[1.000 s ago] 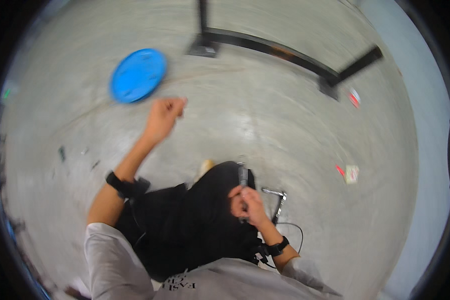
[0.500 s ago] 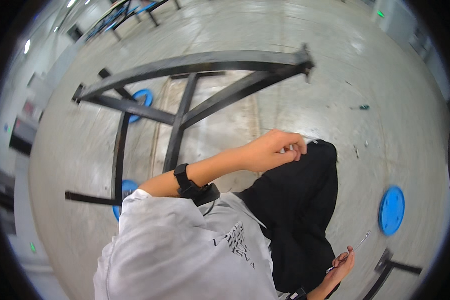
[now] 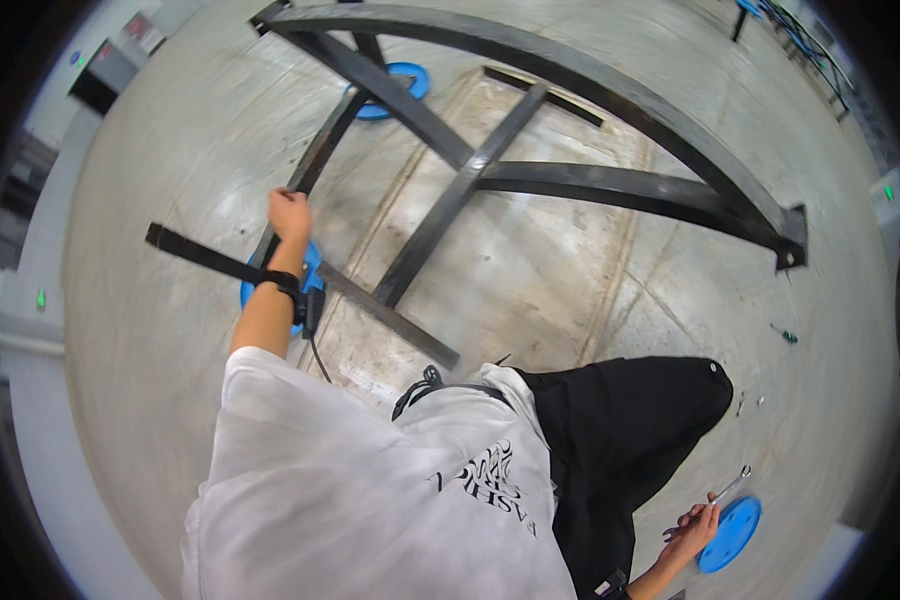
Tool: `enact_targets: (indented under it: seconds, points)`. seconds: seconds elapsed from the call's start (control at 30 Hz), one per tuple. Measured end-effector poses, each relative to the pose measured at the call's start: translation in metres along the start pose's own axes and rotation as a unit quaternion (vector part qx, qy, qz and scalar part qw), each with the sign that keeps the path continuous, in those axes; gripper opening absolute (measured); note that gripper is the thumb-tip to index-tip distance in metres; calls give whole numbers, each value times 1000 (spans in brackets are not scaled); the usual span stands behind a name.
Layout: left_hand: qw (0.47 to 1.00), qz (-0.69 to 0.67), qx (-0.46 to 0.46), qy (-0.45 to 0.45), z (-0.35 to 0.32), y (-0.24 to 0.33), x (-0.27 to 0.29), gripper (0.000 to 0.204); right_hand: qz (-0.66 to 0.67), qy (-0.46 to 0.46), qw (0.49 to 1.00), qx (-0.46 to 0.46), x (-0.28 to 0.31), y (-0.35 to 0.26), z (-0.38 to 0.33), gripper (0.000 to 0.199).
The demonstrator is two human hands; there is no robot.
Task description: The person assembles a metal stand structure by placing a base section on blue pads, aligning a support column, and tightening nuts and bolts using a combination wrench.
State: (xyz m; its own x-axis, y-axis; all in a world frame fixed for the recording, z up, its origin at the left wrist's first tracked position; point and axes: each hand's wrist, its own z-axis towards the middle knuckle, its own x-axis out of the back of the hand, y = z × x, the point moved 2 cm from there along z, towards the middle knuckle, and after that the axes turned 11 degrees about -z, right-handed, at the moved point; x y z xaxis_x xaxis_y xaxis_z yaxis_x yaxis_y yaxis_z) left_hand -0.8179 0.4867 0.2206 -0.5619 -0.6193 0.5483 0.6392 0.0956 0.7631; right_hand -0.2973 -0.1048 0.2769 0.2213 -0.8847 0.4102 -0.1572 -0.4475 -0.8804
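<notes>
A black metal frame (image 3: 440, 215) of welded bars, one of them long and curved, stands on the floor ahead and to the left. My left hand (image 3: 289, 213) is closed on a slanting bar at its left side, with the fingertips partly hidden. Low at the right, my right hand (image 3: 692, 530) holds a silver wrench (image 3: 738, 482) by its lower part, the ring end pointing up and away. Under the wrench hand lies a blue round disc (image 3: 732, 540), flat on the floor.
Two more blue discs, one far (image 3: 410, 88) and one near (image 3: 253, 292), lie by the frame's left bars. A green-handled screwdriver (image 3: 790, 336) and a small wrench (image 3: 740, 404) rest on the floor at right. A bolted plate (image 3: 793, 238) ends the curved bar.
My left hand has swung from above my knee to the left, onto the frame's bar. The view has turned left; the right hand still holds the wrench.
</notes>
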Motion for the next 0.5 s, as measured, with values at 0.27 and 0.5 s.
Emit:
enact_targets:
  seconds: [0.27, 0.5]
  points:
    - [975, 91, 188, 79, 21, -118, 111, 43, -69, -72, 992, 78, -32, -38, 42, 25]
    - [935, 70, 218, 269, 14, -111, 134, 70, -83, -91, 984, 131, -16, -26, 58, 25]
